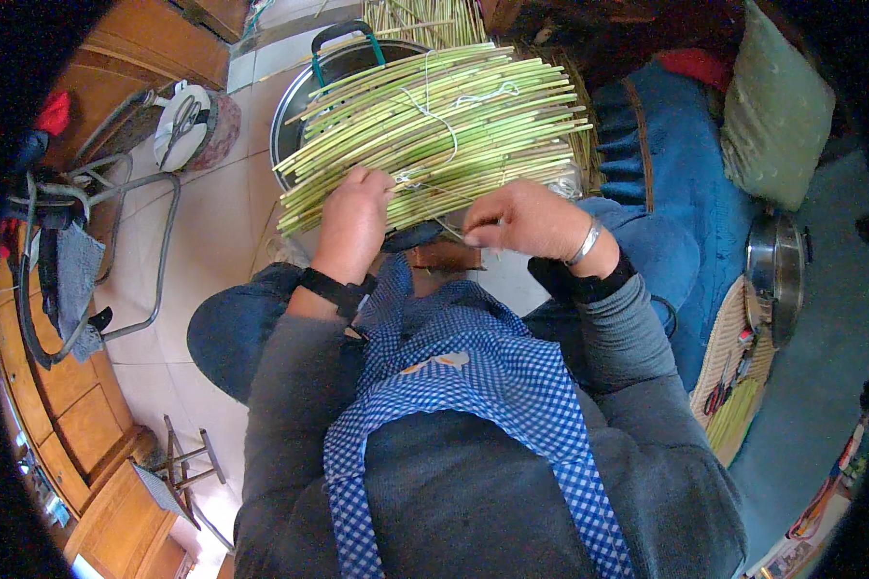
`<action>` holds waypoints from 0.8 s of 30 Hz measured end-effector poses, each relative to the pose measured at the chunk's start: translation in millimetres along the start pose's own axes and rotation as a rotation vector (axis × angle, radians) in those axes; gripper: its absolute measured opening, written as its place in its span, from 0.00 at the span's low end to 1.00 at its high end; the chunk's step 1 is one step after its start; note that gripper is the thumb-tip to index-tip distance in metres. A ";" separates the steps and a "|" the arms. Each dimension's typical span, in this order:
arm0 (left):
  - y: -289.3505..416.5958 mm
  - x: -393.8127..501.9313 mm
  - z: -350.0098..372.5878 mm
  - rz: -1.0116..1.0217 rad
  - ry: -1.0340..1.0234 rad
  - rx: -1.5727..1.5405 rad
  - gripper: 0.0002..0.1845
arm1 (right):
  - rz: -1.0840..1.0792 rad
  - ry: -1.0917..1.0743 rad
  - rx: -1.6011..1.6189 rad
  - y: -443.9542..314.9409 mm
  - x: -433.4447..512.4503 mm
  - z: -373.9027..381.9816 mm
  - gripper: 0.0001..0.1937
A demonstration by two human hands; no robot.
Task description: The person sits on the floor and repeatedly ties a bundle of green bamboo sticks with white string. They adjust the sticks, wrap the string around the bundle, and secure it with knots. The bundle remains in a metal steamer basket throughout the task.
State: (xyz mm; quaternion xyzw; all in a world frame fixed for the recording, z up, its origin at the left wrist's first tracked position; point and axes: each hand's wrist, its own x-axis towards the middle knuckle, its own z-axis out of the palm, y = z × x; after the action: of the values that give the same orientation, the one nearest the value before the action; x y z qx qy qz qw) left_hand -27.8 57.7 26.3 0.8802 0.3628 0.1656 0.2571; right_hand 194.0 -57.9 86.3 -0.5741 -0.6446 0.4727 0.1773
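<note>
A mat of green plant stalks (pixel 405 137), laid side by side and tied with white string (pixel 434 116), lies before me over a large metal pot. Loose lengths of the string trail across its top. My left hand (pixel 355 213) grips the mat's near edge, beside a white knot (pixel 403 178). From near that knot a thin strand runs to my right hand (pixel 525 221), whose thumb and fingers are pinched together just off the near edge. The fingertips of my left hand are partly hidden behind the hand itself.
Under the mat stands the pot (pixel 279 137) with a dark handle (pixel 340 30). More stalks (pixel 427 22) lie beyond it. To the right are a blue-covered seat (pixel 695 159), a green cushion (pixel 778 108), a steel pot (pixel 775 275) and scissors (pixel 720 391). A metal-framed chair (pixel 166 246) stands left.
</note>
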 end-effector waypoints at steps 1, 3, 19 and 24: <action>0.0 0.2 1.2 0.004 0.004 0.008 0.06 | 0.068 -0.036 0.107 -7.5 1.8 5.8 0.11; -0.3 -0.1 2.6 0.002 0.009 0.020 0.05 | 0.097 -0.068 0.358 -18.2 8.5 17.9 0.11; -21.5 0.8 -6.8 0.000 0.014 0.092 0.05 | -0.091 0.347 0.096 50.1 -53.2 -37.0 0.06; -0.5 -0.6 -16.6 0.133 0.094 0.243 0.06 | 0.074 0.701 0.009 86.1 -39.4 -24.1 0.08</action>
State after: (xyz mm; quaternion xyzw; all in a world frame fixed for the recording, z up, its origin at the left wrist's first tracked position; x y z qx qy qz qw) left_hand -36.4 63.1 39.5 0.9182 0.3329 0.1782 0.1200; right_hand 272.8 -93.0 40.5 -0.7238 -0.5212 0.2557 0.3729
